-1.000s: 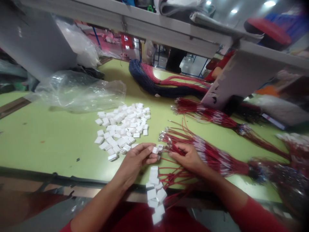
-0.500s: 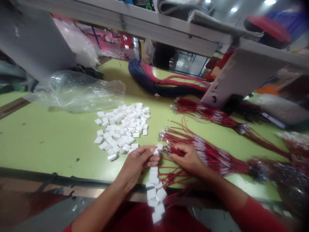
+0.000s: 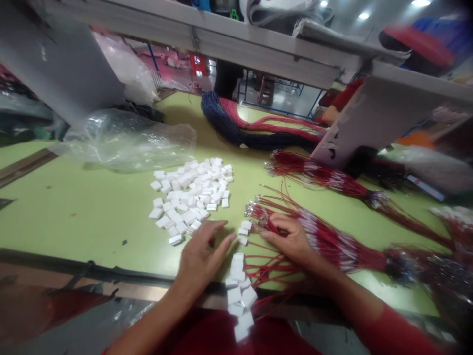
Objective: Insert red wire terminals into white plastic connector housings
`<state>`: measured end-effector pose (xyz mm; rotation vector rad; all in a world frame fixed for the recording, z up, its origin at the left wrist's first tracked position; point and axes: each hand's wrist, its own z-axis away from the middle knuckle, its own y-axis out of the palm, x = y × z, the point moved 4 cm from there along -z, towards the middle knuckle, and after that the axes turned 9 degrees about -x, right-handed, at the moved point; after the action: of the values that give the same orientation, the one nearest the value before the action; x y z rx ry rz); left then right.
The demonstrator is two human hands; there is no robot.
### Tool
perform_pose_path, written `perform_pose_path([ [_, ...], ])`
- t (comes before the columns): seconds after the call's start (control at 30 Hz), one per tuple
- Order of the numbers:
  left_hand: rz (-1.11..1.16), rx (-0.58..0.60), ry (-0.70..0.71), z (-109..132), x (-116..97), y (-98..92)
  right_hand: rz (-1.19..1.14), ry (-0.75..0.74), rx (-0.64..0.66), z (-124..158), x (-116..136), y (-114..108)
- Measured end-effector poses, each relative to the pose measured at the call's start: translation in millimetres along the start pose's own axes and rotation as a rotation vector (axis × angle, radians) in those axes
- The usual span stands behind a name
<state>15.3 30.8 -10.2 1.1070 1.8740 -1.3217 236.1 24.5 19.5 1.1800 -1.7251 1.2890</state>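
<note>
Two hands over a green table (image 3: 84, 212): left hand (image 3: 202, 261) open, empty, just beside white plastic connectors (image 3: 188, 197); right hand (image 3: 290, 241) pinched closed on a red wire bundle (image 3: 328, 241).

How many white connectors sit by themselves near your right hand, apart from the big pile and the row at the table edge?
3, beside the right hand: two white connectors together, one just below them. Others may be hidden under the fingers.

The small white connector housings (image 3: 188, 197) look matt plastic, the red wires (image 3: 332, 246) glossy-insulated, the crumpled clear bag (image 3: 129, 140) shiny polythene, and the pale green counter (image 3: 92, 217) smooth.
</note>
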Motion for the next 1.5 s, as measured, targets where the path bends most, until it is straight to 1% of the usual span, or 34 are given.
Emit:
perform_pose_path([
  [0.03,-0.121,-0.055,0.119,-3.2,2.3,-7.7,0.01,0.03,0.016,0.1,-1.2,0.0],
  [0.1,-0.326,-0.079,0.301,-9.0,7.5,-16.2,0.019,0.11,0.065,1.7,-5.1,1.5],
  [0.17,-0.462,-0.056,0.413,-14.0,11.6,-17.7,0.017,0.165,0.12,3.8,-8.5,3.3],
  [0.2,-0.502,-0.044,0.447,-16.1,12.8,-16.8,0.017,0.175,0.149,4.6,-9.5,4.1],
  [0.27,-0.549,-0.042,0.483,-19.6,13.4,-13.8,0.037,0.18,0.202,5.6,-10.3,5.0],
  [0.33,-0.573,-0.047,0.493,-22.6,13.2,-10.3,0.078,0.166,0.225,5.5,-9.8,4.5],
  [0.43,-0.574,-0.039,0.476,-26.1,13.6,-7.3,0.122,0.132,0.205,4.4,-7.3,3.2],
  [0.53,-0.473,-0.06,0.447,-26.4,9.9,-10.4,0.081,0.162,0.162,3.9,-6.3,3.7],
  [0.6,-0.315,-0.074,0.38,-24.1,4.5,-14.1,0.038,0.201,0.128,4.4,-6.9,4.5],
  [0.63,-0.216,-0.047,0.316,-22.3,1.9,-14.4,0.021,0.22,0.107,4.9,-7.5,4.6],
  [0.7,-0.009,0.069,0.139,-17.1,-2.6,-10.4,-0.004,0.254,0.06,6.1,-9.0,4.4],
  [0.8,0.28,0.255,-0.135,-6.8,-9.1,3.3,-0.022,0.288,0.013,7.4,-10.6,3.9],
  [0.9,0.517,0.357,-0.353,0.7,-14.2,17.8,-0.077,0.276,0.02,6.7,-9.3,4.9],
  [0.97,0.603,0.379,-0.446,2.7,-16.1,24.5,-0.119,0.277,0.044,6.0,-8.7,6.0],
  [1.03,0.624,0.369,-0.474,2.6,-17.6,27.6,-0.152,0.291,0.071,5.9,-9.1,6.9],
  [1.1,0.613,0.355,-0.456,2.1,-19.4,28.2,-0.172,0.313,0.088,6.4,-10.3,7.2],
  [1.2,0.606,0.374,-0.438,2.7,-21.4,28.4,-0.163,0.331,0.092,7.2,-11.3,6.1],
  [1.23,0.613,0.377,-0.459,3.3,-21.0,28.4,-0.157,0.327,0.088,7.2,-11.0,5.3],
  [1.37,0.69,0.372,-0.611,5.4,-16.7,28.9,-0.152,0.297,0.066,5.8,-9.2,1.8],
  [1.5,0.76,0.443,-0.658,7.0,-19.0,32.8,-0.116,0.254,0.063,5.8,-9.8,0.2],
])
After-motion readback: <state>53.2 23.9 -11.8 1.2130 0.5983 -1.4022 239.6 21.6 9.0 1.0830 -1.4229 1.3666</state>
